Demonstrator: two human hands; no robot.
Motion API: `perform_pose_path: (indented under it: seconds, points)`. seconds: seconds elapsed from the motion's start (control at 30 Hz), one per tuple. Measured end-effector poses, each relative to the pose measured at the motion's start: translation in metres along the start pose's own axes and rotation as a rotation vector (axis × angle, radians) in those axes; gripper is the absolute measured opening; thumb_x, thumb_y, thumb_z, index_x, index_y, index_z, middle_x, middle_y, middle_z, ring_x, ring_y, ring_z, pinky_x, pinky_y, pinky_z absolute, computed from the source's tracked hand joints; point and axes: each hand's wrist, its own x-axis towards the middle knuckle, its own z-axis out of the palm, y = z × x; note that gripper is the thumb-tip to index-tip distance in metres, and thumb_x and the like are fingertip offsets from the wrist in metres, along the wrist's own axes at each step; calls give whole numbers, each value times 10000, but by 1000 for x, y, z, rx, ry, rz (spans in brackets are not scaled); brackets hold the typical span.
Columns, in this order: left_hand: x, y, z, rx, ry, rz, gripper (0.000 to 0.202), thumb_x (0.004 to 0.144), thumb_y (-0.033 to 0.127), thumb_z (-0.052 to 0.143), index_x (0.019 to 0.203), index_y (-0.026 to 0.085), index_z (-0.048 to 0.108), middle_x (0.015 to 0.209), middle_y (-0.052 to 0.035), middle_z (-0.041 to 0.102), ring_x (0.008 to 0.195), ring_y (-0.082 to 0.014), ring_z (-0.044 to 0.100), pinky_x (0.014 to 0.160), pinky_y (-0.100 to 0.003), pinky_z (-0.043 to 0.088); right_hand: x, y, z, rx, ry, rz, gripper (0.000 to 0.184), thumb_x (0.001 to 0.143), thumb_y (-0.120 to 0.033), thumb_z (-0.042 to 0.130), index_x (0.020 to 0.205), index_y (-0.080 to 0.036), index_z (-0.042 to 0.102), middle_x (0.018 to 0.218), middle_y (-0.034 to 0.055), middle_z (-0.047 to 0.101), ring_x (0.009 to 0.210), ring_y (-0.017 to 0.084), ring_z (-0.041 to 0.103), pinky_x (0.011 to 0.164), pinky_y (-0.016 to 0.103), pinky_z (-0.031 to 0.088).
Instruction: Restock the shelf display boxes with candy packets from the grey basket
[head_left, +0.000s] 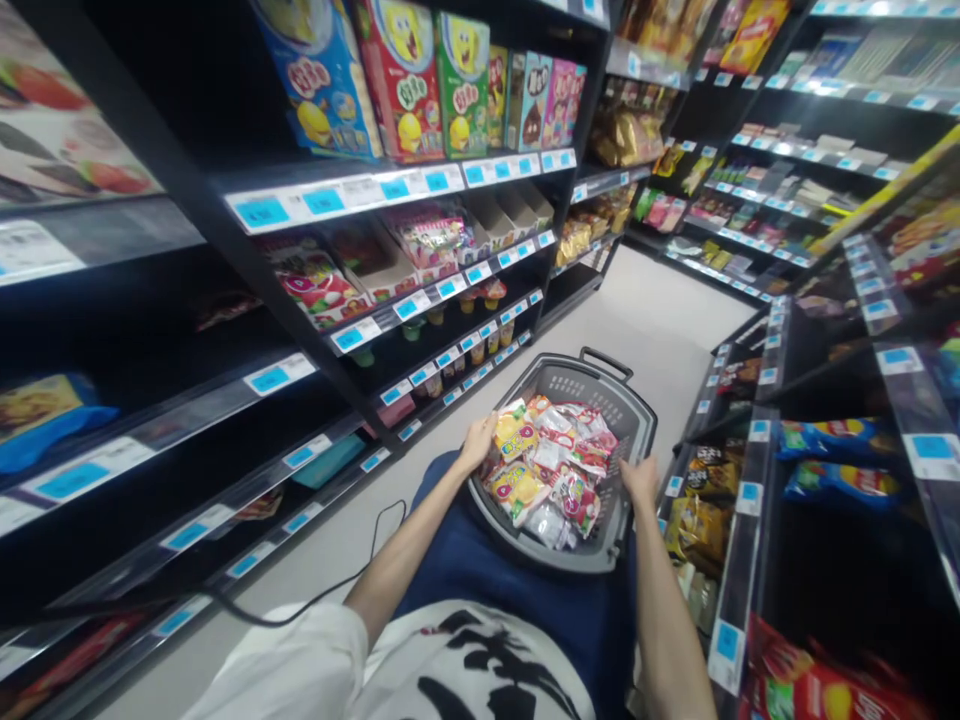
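Observation:
A grey plastic shopping basket (643,425) sits against my legs, full of snack packets (553,432) in yellow, red, white and silver. My left hand (478,445) is closed over the left rim, its fingertips beside a yellow packet (516,433). On the opposite side my right hand (640,480) grips the right rim, with the thumb toward the inside. The fingers of both hands are partly hidden by the rim. At the far end of the basket its dark carrying handle (606,362) lies folded down over the edge.
Tall black shelves (405,300) with price tags line the left side, holding boxes (401,90) and bagged candy. More shelves (772,430) with snack bags stand close on the right. A pale floor aisle (652,300) runs ahead. A black cable (330,592) hangs at my left.

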Motion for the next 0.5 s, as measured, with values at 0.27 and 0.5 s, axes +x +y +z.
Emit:
perform_pose_path:
  seconds: [0.27, 0.5]
  points:
    - [-1, 2, -4, -87, -2, -60, 862, 784, 974, 456, 857, 137, 650, 854, -115, 736, 830, -260, 684, 771, -315, 506, -10, -3, -5, 166, 41, -17, 570, 969, -311, 742, 1464, -125, 530, 1401, 161, 578, 1307, 304, 574, 1150, 537, 476]
    - [-4, 10, -4, -95, -18, -64, 882, 716, 999, 525, 796, 133, 668, 804, -106, 730, 796, -252, 672, 722, -306, 496, -70, -29, 14, 589, 127, -313, 599, 945, -252, 508, 1524, -112, 446, 1620, 190, 373, 1561, 291, 273, 1331, 484, 176]
